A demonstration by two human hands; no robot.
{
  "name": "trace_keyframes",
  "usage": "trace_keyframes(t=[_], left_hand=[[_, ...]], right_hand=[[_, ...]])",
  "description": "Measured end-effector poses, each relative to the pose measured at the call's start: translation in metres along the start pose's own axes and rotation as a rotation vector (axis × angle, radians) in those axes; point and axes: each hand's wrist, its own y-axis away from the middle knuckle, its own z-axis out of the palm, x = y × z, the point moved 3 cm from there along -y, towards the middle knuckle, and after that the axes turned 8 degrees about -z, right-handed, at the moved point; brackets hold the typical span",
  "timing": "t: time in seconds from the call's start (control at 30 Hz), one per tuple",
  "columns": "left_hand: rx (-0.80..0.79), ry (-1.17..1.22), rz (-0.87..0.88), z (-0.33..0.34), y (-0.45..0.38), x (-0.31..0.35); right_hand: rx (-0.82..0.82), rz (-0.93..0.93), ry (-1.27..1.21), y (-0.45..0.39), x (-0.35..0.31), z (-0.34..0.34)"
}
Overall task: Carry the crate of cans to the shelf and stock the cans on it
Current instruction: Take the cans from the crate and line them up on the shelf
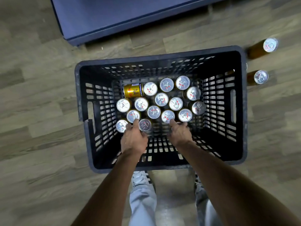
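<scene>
Down on the wood-look floor (pixel 40 98) sits the black crate (pixel 241 111), and I'm looking straight into it: cans (pixel 161 99) stand upright across its bottom, silver tops up, with one gold can (pixel 132 91) lying on its side at the far left. Both hands are inside, at the near edge of the cluster. Left hand (pixel 133 141) has its fingers curled down among the near-left cans, touching them, though I cannot tell whether that grip is clamped on one. Right hand (pixel 180 133) reaches with a finger on a can top, its other fingers curled over a can I can barely see. Outside, two more cans (pixel 260 77) stand on the floor just beside the crate's right wall, and a blue shelf base (pixel 130 18) lies beyond the crate
</scene>
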Motion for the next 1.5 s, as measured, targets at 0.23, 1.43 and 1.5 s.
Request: trace_keyframes(t=[0.23, 1.43, 1.5], left_hand=[[0.001, 0.021, 0.008, -0.001, 0.003, 0.005], [-0.013, 1.690, 0.171, -0.568, 0.361, 0.246], [-0.051, 1.755, 0.232, -0.578, 0.366, 0.250]], right_hand=[[0.145, -0.002, 0.087, 0.006, -0.007, -0.002], [0.890, -0.575, -1.395, 0.461, -0.195, -0.655], [0.906, -0.580, -1.416, 0.466, -0.202, -0.662]])
